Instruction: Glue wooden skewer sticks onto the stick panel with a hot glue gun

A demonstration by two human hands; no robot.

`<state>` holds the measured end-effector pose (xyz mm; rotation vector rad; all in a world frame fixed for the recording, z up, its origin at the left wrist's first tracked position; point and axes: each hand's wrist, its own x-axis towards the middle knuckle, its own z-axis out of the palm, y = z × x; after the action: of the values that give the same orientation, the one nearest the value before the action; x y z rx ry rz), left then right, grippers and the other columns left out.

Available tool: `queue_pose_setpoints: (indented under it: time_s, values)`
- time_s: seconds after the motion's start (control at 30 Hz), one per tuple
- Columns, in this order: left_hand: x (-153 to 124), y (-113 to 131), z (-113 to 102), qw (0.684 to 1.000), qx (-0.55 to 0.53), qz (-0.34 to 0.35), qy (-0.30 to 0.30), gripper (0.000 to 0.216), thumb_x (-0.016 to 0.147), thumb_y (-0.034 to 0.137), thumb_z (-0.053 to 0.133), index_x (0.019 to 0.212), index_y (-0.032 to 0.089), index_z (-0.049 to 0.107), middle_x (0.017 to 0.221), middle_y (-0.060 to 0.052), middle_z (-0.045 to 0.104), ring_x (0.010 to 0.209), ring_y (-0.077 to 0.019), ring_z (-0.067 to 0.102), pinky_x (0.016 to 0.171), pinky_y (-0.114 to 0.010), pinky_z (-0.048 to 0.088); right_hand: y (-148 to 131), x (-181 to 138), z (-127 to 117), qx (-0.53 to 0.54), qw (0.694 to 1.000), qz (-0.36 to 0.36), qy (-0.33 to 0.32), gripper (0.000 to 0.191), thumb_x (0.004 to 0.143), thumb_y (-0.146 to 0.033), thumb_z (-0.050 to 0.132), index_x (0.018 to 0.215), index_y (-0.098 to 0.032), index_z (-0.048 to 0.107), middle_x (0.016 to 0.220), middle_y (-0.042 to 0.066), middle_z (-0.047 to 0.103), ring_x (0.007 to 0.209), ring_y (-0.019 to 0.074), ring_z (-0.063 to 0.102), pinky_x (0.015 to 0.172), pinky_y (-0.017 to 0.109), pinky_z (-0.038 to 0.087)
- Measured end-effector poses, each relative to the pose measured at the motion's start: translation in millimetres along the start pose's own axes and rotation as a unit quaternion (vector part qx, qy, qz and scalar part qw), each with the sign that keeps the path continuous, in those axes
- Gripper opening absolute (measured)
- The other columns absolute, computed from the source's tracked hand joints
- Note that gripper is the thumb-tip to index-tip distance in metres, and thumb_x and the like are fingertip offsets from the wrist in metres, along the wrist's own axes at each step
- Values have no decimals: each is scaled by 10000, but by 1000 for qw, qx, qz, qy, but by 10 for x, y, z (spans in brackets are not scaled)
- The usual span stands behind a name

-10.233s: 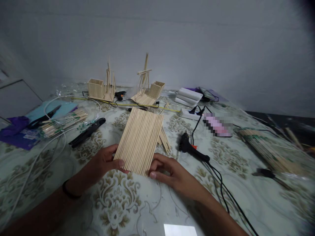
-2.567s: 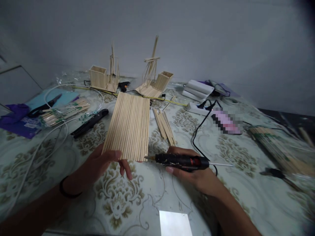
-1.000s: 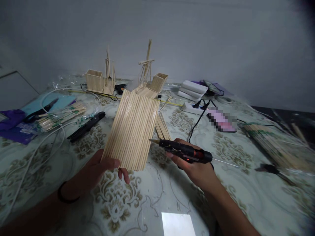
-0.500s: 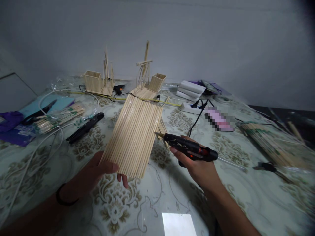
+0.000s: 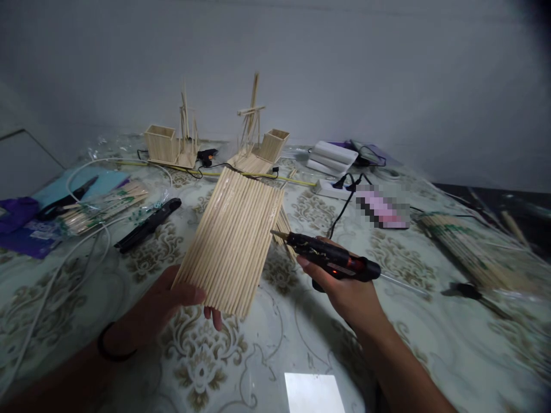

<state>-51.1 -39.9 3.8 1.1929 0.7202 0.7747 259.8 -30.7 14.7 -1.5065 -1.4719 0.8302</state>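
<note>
A flat panel of thin wooden sticks, laid side by side, is tilted up in front of me. My left hand grips its lower left corner, thumb on top and fingertips showing underneath. In my right hand is a black hot glue gun with a small orange light on its side. Its nozzle points left, at the panel's right edge; whether it touches I cannot tell. A clear glue stick pokes out of the gun's back end. Some loose sticks lie behind the panel's right edge.
Two stick-built models with boxes stand by the wall. At left lie a black cutter, scissors and bagged sticks. A power strip, a blurred pink phone and more bagged sticks are on the right.
The panel has tilted slightly, its lower end shifting a little left and down with my left hand. The glue gun stays almost still at the panel's right edge.
</note>
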Motion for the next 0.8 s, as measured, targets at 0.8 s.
queue_pose_setpoints:
  time_s: [0.8]
  values:
    - [45,41,30,1000,-13,-1,17,286,870,417,768,848,138,826,726,-77,824,677,-235,754,680,-315,580,1,12,-5,-37,999,7,25,340,834,-554,744,712,-249,658,668,12,664,635,217,598,581,326,480]
